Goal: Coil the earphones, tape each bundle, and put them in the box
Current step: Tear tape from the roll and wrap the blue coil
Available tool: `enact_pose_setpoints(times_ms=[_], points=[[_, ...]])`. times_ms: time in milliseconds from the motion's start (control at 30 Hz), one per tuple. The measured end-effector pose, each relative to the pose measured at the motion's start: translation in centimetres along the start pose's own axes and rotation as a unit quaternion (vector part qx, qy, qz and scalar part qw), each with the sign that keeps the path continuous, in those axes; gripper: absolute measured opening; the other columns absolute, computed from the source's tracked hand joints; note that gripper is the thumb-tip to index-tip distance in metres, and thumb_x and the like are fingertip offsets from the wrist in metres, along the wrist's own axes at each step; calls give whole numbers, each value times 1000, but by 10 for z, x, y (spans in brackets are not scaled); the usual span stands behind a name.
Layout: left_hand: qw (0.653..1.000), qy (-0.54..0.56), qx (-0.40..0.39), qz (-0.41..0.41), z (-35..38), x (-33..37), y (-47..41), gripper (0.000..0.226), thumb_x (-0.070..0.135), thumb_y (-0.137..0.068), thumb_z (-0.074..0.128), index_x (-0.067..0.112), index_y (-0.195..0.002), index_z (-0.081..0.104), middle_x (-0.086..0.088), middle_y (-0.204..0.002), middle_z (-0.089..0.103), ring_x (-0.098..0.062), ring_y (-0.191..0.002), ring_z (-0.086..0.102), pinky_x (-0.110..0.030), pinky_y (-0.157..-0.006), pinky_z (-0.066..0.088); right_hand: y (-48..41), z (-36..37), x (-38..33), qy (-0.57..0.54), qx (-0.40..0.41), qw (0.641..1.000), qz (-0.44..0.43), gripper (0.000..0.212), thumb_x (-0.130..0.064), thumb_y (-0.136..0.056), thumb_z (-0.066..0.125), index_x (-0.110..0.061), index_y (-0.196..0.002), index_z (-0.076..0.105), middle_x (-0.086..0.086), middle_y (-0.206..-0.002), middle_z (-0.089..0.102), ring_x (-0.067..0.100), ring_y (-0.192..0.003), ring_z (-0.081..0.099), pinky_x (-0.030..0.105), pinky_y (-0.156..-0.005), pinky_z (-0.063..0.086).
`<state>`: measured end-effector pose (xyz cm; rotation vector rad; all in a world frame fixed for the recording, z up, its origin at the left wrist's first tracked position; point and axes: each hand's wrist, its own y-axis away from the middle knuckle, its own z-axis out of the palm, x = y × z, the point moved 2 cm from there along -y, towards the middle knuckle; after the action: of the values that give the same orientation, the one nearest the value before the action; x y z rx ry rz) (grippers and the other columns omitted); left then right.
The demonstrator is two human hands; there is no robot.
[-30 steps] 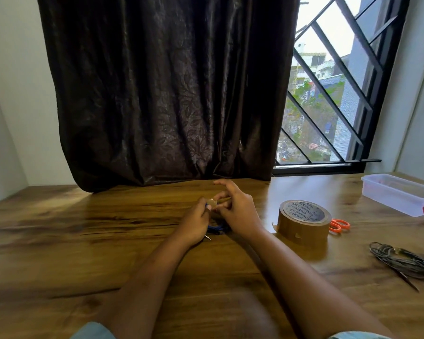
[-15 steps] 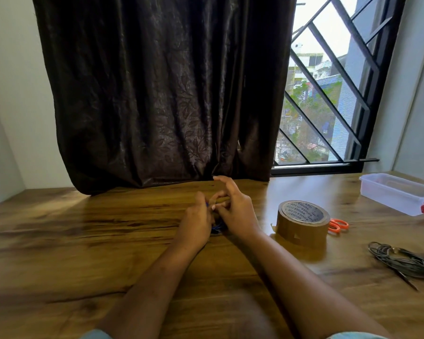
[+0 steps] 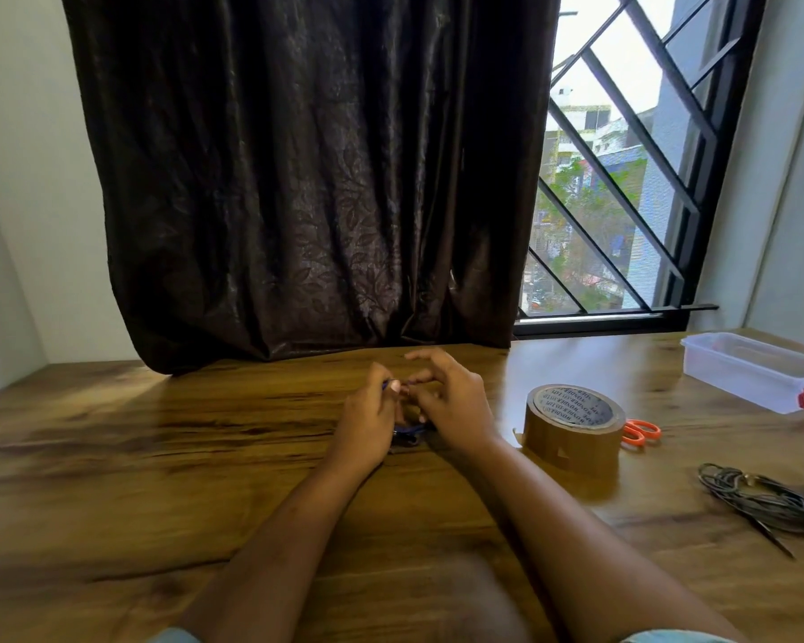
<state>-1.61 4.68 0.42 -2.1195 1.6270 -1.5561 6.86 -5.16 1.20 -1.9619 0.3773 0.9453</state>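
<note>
Pinching the blue earphone bundle [image 3: 411, 430] from both sides, low over the middle of the wooden table [image 3: 159, 457]: with the left hand [image 3: 367, 420], fingers curled and thumb pressed at its top; with the right hand [image 3: 456, 406], fingertips closed on the same spot, forefinger arched above. Just right of the hands, lying flat, a roll of brown tape [image 3: 572, 420], with orange-handled scissors [image 3: 641, 431] tucked close behind it. Farther right, near the table's edge, a coil of dark earphones [image 3: 762, 498], and well beyond it a clear box [image 3: 753, 368] with a red latch, under the barred window [image 3: 623, 201] beside a dark curtain [image 3: 298, 178].
</note>
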Motion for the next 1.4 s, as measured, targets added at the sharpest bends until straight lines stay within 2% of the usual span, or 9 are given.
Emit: enact_pose_setpoints(times_ms=[133, 333, 567, 700, 833, 933, 1167, 1267, 1400], points=[[1000, -8, 14, -1, -1, -4, -2, 15, 21, -100, 40, 16, -87, 45, -6, -71, 61, -19, -65, 61, -32, -55, 44, -2, 3, -5, 36, -22, 999, -5, 15, -7, -90, 62, -17, -98, 70, -9, -87, 67, -10, -77, 61, 5, -63, 45], [999, 29, 43, 0, -3, 0, 0, 5, 19, -99, 43, 16, -95, 43, 2, -69, 61, -10, -62, 60, -18, -51, 42, -3, 2, -5, 16, -9, 1000, 0, 13, -7, -90, 61, -13, -93, 71, -10, -82, 67, -11, -74, 60, 4, -62, 44], [996, -67, 30, 51, -11, 0, 2, 24, 24, -95, 52, 26, -113, 37, 1, -75, 59, -12, -64, 59, -35, -52, 48, -7, 1, 0, -38, 13, 997, 60, 10, -14, -91, 61, -13, -91, 72, -1, -86, 72, 5, -77, 68, 17, -65, 55], [985, -119, 57, 114, -18, 5, 5, 30, 25, -93, 55, 33, -116, 37, 3, -80, 60, -16, -69, 61, -30, -53, 46, -8, 2, -2, -65, 13, 996, 63, 12, -14, -91, 61, -10, -96, 71, 3, -87, 72, 7, -75, 69, 16, -62, 52], [967, -156, 63, 192, -18, 10, 4, 31, 21, -92, 58, 35, -113, 41, 0, -93, 69, -16, -78, 66, -31, -60, 51, -9, -2, -2, -100, 20, 993, 63, 11, -9, -91, 61, -13, -101, 64, -6, -62, 64, 3, -54, 59, 17, -53, 46], [957, -172, 83, 217, -16, 9, 3, 26, 21, -90, 61, 29, -112, 50, 1, -97, 70, -13, -78, 67, -26, -60, 51, -10, -3, 0, -89, 35, 994, 51, 12, -10, -91, 60, -20, -96, 55, -7, -48, 52, 12, -48, 46, 25, -48, 39], [951, -206, 117, 197, -19, 4, 1, 17, 18, -89, 62, 20, -105, 61, 1, -85, 70, -14, -68, 65, -19, -55, 40, -9, 0, -7, -70, 22, 997, 18, 2, -14, -95, 55, -14, -97, 56, 5, -64, 60, 14, -56, 55, 29, -58, 47], [958, -210, 111, 160, -19, 0, 1, 9, 19, -93, 55, 19, -102, 58, 0, -81, 66, -19, -65, 63, -26, -51, 38, -7, 1, -8, -35, -39, 998, -28, 22, -13, -89, 65, -13, -107, 53, 11, -81, 68, 18, -61, 57, 25, -59, 49], [972, -172, 92, 134, -18, -8, -3, 14, 23, -96, 48, 20, -105, 58, -1, -88, 65, -18, -73, 61, -34, -58, 45, -5, 0, -9, 30, -72, 994, -82, 30, -5, -82, 71, -11, -107, 56, -9, -85, 61, -3, -74, 62, 10, -64, 47]])
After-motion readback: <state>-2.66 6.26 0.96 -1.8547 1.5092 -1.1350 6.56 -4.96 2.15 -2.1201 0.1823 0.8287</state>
